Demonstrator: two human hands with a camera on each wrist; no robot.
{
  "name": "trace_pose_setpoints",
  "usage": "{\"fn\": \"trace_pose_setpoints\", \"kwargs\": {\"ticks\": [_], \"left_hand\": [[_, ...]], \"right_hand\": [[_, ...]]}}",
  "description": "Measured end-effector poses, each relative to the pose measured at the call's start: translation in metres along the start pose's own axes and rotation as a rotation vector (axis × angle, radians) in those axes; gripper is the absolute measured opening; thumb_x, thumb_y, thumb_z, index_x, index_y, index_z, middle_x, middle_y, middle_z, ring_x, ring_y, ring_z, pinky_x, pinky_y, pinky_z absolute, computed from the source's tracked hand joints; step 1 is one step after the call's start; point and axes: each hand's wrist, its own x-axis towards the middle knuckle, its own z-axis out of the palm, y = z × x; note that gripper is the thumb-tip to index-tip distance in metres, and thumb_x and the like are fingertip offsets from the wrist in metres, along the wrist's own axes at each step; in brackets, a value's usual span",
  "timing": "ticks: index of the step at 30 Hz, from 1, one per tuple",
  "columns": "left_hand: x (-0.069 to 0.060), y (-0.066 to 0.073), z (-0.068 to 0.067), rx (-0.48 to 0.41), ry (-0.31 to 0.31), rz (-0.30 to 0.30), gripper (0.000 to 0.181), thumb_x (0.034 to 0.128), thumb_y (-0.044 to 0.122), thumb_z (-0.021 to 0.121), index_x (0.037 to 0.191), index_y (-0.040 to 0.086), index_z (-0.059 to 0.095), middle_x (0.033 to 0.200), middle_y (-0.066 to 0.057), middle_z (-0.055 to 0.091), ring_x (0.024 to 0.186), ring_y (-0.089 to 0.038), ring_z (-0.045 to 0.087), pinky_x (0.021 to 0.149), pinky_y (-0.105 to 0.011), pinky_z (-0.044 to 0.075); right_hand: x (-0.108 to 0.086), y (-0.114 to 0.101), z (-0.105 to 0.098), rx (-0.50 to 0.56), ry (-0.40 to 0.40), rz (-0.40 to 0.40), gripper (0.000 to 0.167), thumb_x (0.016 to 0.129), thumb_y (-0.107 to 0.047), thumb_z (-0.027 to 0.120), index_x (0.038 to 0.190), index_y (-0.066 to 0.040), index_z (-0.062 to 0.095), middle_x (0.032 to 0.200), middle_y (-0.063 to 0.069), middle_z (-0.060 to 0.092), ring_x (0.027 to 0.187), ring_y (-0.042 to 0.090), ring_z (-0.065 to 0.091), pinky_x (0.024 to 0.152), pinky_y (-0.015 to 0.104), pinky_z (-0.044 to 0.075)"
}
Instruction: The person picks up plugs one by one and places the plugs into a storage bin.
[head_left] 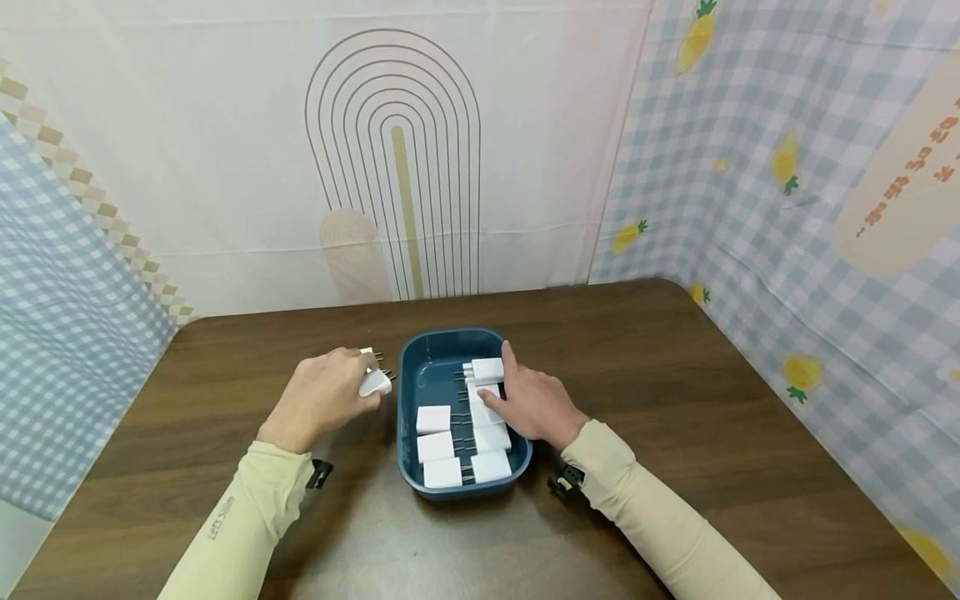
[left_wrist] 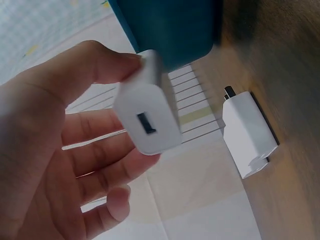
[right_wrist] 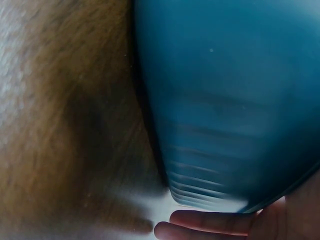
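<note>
My left hand (head_left: 326, 392) pinches a white USB charger (left_wrist: 155, 120) between thumb and fingers, just left of a blue plastic tray (head_left: 465, 493). The charger's USB port faces the left wrist camera. Another white charger (left_wrist: 247, 132) lies on the table beside that hand, its prongs towards the tray. Across the tray, my right hand (head_left: 536, 400) grips the right rim, thumb inside above the chargers and fingers along the outer wall. White chargers fill a right column (head_left: 491, 465) and a shorter left column (head_left: 435, 447), prongs facing inward. The right hand partly hides the right column.
The tray stands on a dark wooden table (head_left: 600, 350). Behind it hangs a white cloth (head_left: 540, 167) with line arches, and checked cloth (head_left: 750, 233) with pineapples hangs on the right. Black straps (head_left: 566, 481) sit at the wrists.
</note>
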Motion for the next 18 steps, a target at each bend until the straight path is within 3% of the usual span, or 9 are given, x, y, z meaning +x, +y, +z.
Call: {"fn": "trace_pose_setpoints", "kwargs": {"ticks": [6,18], "left_hand": [[-0.0001,0.0014,-0.0011,0.018,0.09,0.037,0.025,0.0765,0.023,0.078,0.095,0.007,0.073,0.082,-0.006,0.069,0.067,-0.02,0.063,0.055,-0.039,0.054],[0.0012,0.005,-0.0046,-0.014,0.135,0.044,0.029,0.0791,0.026,0.079,0.101,0.007,0.073,0.088,-0.006,0.069,0.065,-0.019,0.063,0.055,-0.038,0.054]], "right_hand": [[-0.0003,0.0,-0.0011,0.0,-0.003,0.004,0.091,0.101,-0.056,0.049,0.161,0.002,0.011,0.143,0.021,0.059,0.12,0.03,0.067,0.096,0.046,0.056],[-0.0001,0.0005,-0.0002,-0.001,0.002,-0.002,0.091,0.101,-0.055,0.049,0.161,0.002,0.011,0.137,0.022,0.063,0.115,0.029,0.069,0.093,0.046,0.057]]}}
